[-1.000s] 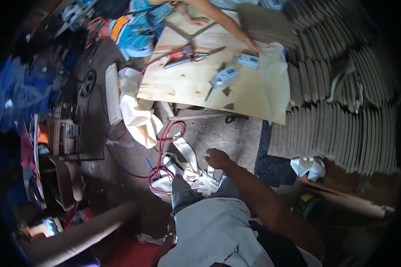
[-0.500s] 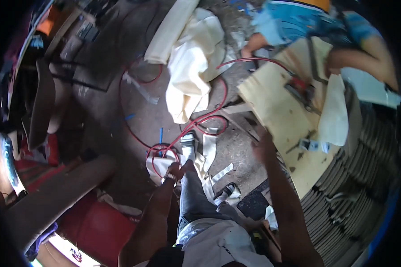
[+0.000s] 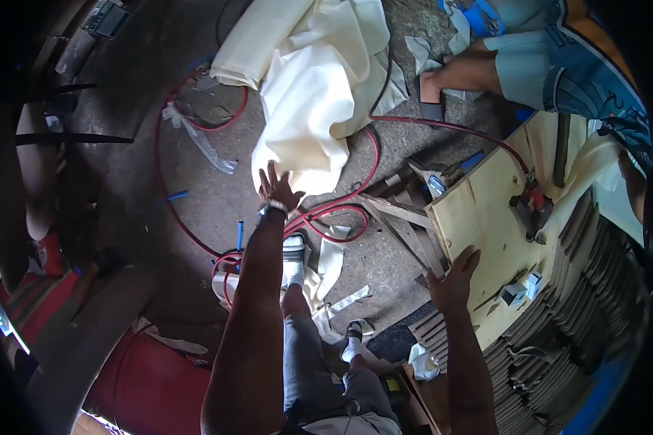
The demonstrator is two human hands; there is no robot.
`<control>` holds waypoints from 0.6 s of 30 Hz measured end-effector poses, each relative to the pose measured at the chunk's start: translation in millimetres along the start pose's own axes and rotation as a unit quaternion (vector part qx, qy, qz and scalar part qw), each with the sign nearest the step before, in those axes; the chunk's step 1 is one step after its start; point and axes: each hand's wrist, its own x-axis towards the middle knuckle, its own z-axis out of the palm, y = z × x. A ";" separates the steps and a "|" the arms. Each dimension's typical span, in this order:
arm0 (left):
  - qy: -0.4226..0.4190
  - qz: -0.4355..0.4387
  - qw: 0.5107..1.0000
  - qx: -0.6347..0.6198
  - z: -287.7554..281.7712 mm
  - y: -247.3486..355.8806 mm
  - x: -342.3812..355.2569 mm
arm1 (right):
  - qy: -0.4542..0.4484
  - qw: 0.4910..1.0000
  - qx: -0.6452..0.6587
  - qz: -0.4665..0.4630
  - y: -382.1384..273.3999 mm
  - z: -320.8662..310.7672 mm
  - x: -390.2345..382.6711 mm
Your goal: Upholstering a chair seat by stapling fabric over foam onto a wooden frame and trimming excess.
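Note:
My left hand (image 3: 277,192) is open with fingers spread, at the near end of a crumpled cream fabric sheet (image 3: 312,109) on the floor. Whether it touches the cloth I cannot tell. Beside the near left edge of a plywood board (image 3: 479,217), my right hand (image 3: 453,284) has its thumb and fingers apart and holds nothing. A red air tool (image 3: 534,206), which looks like a staple gun, lies on the board with a red hose (image 3: 457,125) running to it. Small boxes (image 3: 515,293) sit near the board's lower right edge.
Rolled cream material (image 3: 254,51) lies beside the sheet. Hose loops (image 3: 341,206) and fabric scraps (image 3: 333,254) lie around my feet. Stacked grey-brown pieces (image 3: 588,290) stand at right. A person in blue shorts (image 3: 588,80) is at far right. A red padded piece (image 3: 152,384) is at lower left.
My left hand has moved forward from near my leg to the cream sheet, fingers spreading. My right hand is lower beside the board. The other person has shifted, and the air tool now lies apart.

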 end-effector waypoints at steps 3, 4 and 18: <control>-0.011 -0.079 0.954 -0.289 -7.6 9.4 44.1 | 0.000 1.000 0.011 0.018 -8.7 -5.2 -0.3; 0.022 -0.119 0.948 -0.296 -11.5 7.0 52.8 | -0.006 0.999 0.016 0.028 -11.7 -5.8 -1.1; -0.295 0.129 0.946 0.041 27.2 -114.7 -239.2 | -0.040 0.999 0.025 0.001 4.8 -6.7 0.0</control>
